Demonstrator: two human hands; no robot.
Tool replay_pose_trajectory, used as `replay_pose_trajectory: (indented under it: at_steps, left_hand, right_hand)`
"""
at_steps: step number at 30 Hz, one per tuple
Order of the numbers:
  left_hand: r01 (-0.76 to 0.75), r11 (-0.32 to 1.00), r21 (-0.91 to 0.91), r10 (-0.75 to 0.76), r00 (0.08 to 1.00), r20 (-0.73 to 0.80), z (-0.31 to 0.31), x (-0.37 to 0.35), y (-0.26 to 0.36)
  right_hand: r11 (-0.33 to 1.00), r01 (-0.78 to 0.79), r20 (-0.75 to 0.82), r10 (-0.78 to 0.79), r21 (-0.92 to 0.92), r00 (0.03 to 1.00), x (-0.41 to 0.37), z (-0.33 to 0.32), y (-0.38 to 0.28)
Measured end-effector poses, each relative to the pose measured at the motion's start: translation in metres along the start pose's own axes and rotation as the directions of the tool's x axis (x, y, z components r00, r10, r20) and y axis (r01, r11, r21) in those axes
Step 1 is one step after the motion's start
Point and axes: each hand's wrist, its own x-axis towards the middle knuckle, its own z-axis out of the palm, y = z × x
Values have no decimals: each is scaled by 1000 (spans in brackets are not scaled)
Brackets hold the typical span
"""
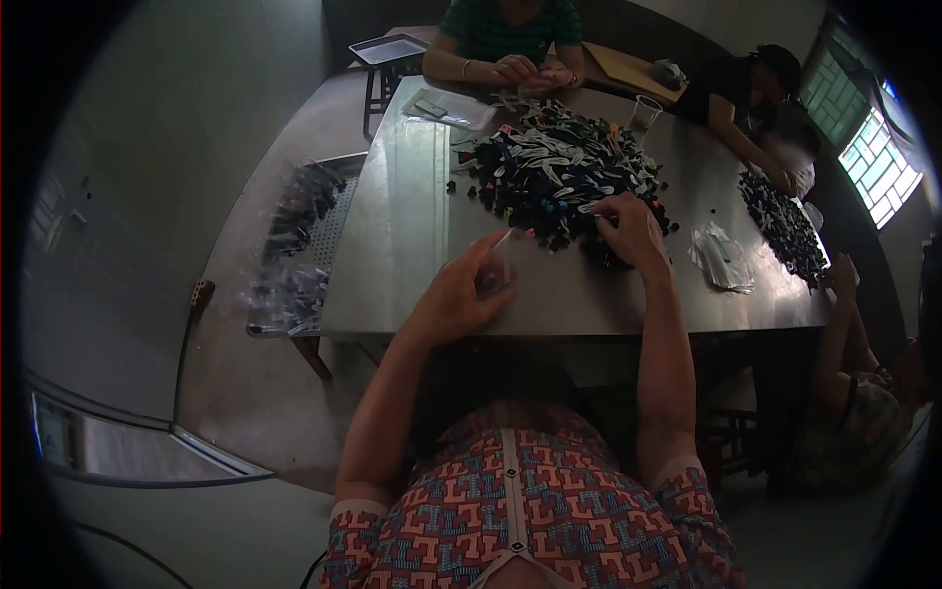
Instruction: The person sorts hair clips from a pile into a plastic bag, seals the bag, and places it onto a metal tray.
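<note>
A small clear plastic bag (506, 257) is in my left hand (459, 293), fingers and thumb curled round it above the near side of the metal table. Something small and pink shows near the bag's top edge. My right hand (633, 231) is at the near right edge of a heap of small clips (559, 162), mostly black and white with a few coloured pieces. Its thumb and forefinger are pinched together on a small white clip (587, 208). The other fingers curl over the dark pieces, and what lies under the palm is hidden.
Flat clear bags (724, 260) lie stacked right of the heap. A clear cup (644, 113) and a plastic packet (449, 108) stand farther back. A second dark heap (782, 224) is at the right, near other people's hands. Filled bags fill a perforated tray (329, 231) at left.
</note>
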Motion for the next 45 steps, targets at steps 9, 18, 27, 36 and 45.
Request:
replay_pose_trajectory:
  at_steps: [9, 18, 27, 36, 45]
  left_hand:
    - [-1, 1000, 25, 1, 1000, -3, -1, 0, 2]
    - [-9, 1000, 24, 9, 1000, -5, -1, 0, 1]
    - [11, 999, 43, -11, 1000, -2, 0, 0, 8]
    - [28, 996, 88, -28, 1000, 4, -2, 1, 8]
    - [-26, 999, 24, 26, 1000, -6, 2, 0, 1]
  right_hand:
    - [997, 61, -50, -63, -47, 997, 14, 1, 4]
    - [914, 264, 142, -231, -307, 963, 26, 9, 1]
    - [955, 249, 17, -249, -162, 968, 26, 13, 3]
    - [868, 43, -171, 49, 495, 984, 0, -4, -19]
    - [503, 151, -119, -95, 851, 988, -61, -27, -122]
